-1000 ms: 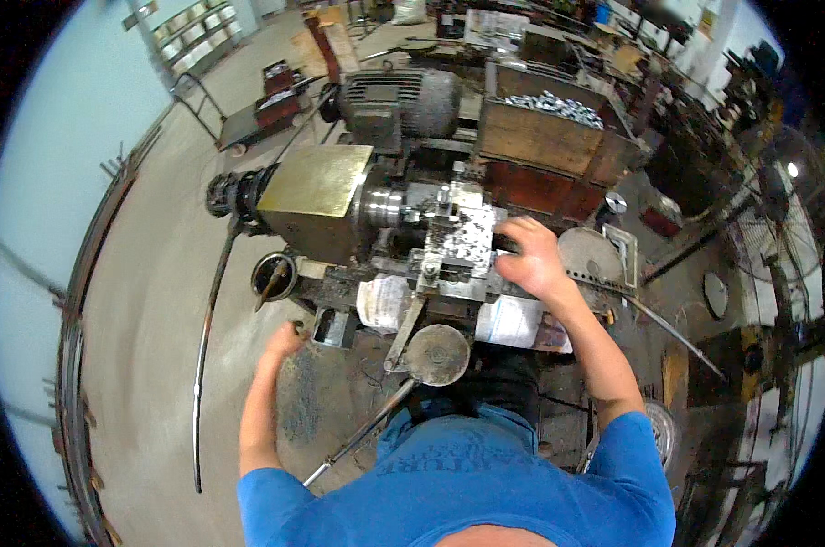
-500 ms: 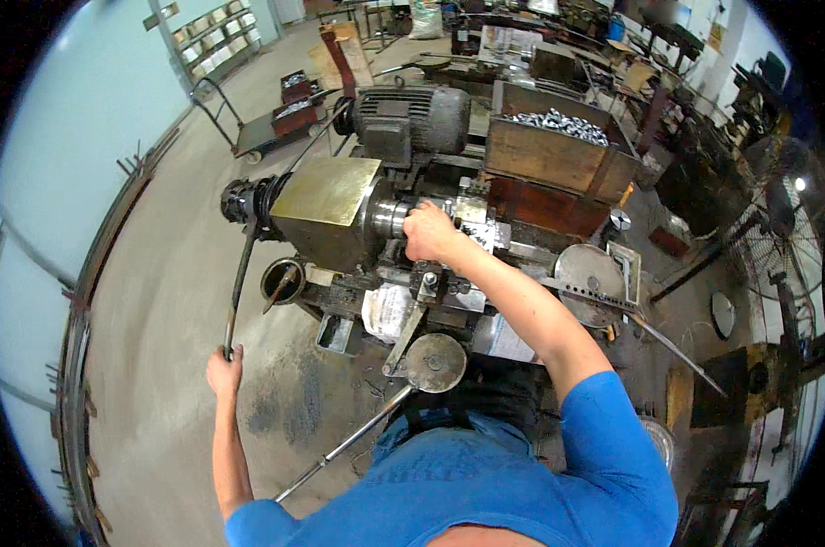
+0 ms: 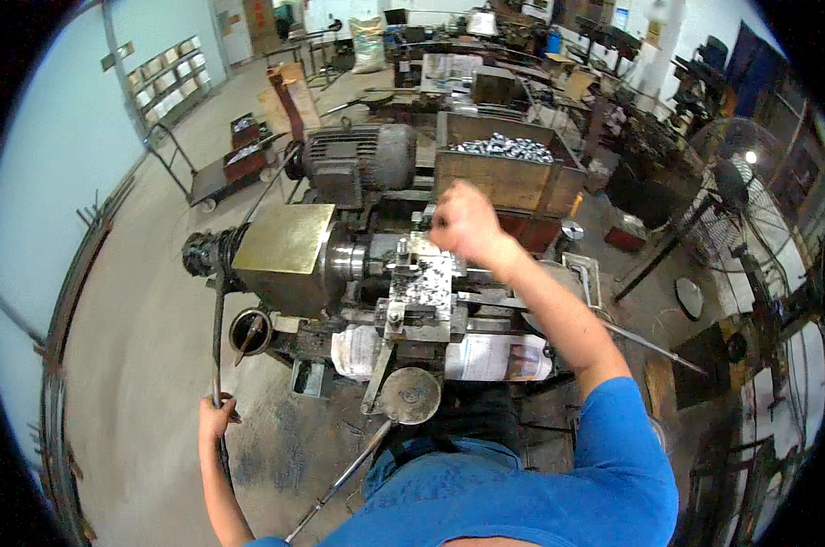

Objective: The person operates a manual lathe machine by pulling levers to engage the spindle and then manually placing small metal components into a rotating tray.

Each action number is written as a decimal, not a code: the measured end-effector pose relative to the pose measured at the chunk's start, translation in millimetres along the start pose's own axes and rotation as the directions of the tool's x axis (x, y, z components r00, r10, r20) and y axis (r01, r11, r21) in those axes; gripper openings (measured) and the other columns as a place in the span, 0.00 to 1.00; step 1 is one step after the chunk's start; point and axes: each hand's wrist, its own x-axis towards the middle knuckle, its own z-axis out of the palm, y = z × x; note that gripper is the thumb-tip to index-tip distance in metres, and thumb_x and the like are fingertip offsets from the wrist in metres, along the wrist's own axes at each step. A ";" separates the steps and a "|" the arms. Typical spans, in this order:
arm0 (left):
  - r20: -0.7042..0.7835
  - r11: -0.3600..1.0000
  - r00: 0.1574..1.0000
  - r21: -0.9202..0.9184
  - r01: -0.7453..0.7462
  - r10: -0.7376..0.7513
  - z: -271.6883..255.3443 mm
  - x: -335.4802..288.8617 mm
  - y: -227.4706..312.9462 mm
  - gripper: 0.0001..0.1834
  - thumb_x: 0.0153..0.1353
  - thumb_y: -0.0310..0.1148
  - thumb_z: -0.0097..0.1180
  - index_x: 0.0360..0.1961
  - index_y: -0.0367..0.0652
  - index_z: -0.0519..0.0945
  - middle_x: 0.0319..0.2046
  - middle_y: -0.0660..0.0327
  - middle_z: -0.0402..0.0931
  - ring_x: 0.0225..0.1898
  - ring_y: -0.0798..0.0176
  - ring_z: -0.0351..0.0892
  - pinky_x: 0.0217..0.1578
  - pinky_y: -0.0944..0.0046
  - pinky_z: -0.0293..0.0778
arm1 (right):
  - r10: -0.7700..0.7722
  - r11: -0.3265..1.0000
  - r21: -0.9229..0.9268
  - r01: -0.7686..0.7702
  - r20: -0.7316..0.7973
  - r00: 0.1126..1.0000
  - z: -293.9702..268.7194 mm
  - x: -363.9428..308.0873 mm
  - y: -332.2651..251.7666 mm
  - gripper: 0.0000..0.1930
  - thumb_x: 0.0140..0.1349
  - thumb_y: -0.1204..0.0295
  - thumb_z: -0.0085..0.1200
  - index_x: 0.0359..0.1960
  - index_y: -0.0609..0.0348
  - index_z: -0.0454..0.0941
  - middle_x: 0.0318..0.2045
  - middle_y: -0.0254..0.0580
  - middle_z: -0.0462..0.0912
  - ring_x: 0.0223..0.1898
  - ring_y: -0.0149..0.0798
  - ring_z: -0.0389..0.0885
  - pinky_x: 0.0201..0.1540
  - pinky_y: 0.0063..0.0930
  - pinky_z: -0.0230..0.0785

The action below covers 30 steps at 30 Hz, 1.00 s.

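My left hand (image 3: pixel 216 417) grips a long dark lever rod (image 3: pixel 218 337) that hangs from the left end of a lathe-like machine's headstock (image 3: pixel 285 239). Over the right part of the machine is my right hand (image 3: pixel 467 223), raised with curled fingers and slightly blurred; whatever it may hold is hidden. Below and left of it lie the bare spindle nose (image 3: pixel 348 261) and a tool slide (image 3: pixel 421 278) strewn with dark chips. A round metal disc (image 3: pixel 409 396) with a handle bar sits at the machine's near side, in front of my body.
Beyond my right hand stands a wooden crate (image 3: pixel 503 178) heaped with small shiny metal parts. An electric motor (image 3: pixel 358 157) sits behind the headstock. A pot with a brush (image 3: pixel 251 333) is at the near left, and a fan (image 3: pixel 731 187) stands to the right.
My right hand has left the spindle and risen to the right, toward the crate. My left hand keeps its grip as the lever swings slightly toward the machine. The view has shifted.
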 end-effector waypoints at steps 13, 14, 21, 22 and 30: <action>-0.040 0.996 0.999 -0.084 0.031 -0.035 -9.8 12.3 -28.9 0.14 0.54 0.33 0.57 0.35 0.32 0.71 0.17 0.59 0.70 0.16 0.64 0.71 0.18 0.63 0.72 | 0.573 0.819 0.135 -0.558 -0.166 0.802 -75.0 -241.3 67.8 0.24 0.34 0.66 0.55 0.39 0.57 0.78 0.54 0.54 0.67 0.53 0.53 0.67 0.55 0.37 0.61; -0.019 0.996 0.996 -0.027 0.090 -0.090 -19.8 21.7 -37.4 0.14 0.53 0.33 0.59 0.34 0.35 0.71 0.17 0.59 0.69 0.16 0.64 0.69 0.19 0.62 0.71 | 0.650 0.758 0.091 -0.645 -0.180 0.739 -78.5 -296.0 79.3 0.23 0.34 0.66 0.56 0.37 0.57 0.79 0.52 0.55 0.69 0.52 0.52 0.69 0.54 0.36 0.62; 0.023 0.986 0.988 -0.066 0.154 -0.152 15.1 43.9 -30.3 0.13 0.53 0.33 0.59 0.34 0.36 0.70 0.17 0.59 0.68 0.16 0.64 0.69 0.19 0.62 0.71 | 0.989 -0.136 -0.557 -0.819 -0.032 -0.142 -139.6 -617.1 -9.6 0.15 0.38 0.64 0.54 0.24 0.64 0.78 0.28 0.58 0.78 0.33 0.54 0.78 0.38 0.42 0.71; 0.031 0.986 0.988 -0.067 0.156 -0.154 19.0 46.8 -28.4 0.13 0.53 0.33 0.59 0.34 0.36 0.70 0.17 0.59 0.68 0.16 0.64 0.68 0.19 0.62 0.71 | 0.986 -0.157 -0.591 -0.792 -0.050 -0.159 -124.9 -654.3 -28.2 0.14 0.39 0.64 0.53 0.24 0.64 0.78 0.28 0.57 0.79 0.32 0.53 0.78 0.39 0.42 0.72; 0.029 0.986 0.988 -0.074 0.150 -0.149 13.7 42.7 -21.5 0.13 0.53 0.33 0.59 0.33 0.37 0.70 0.16 0.60 0.68 0.15 0.64 0.67 0.19 0.62 0.70 | 0.879 -0.038 -0.635 -0.772 0.346 -0.328 -71.4 -624.5 -68.3 0.18 0.42 0.61 0.50 0.31 0.60 0.78 0.36 0.53 0.79 0.41 0.49 0.77 0.45 0.34 0.70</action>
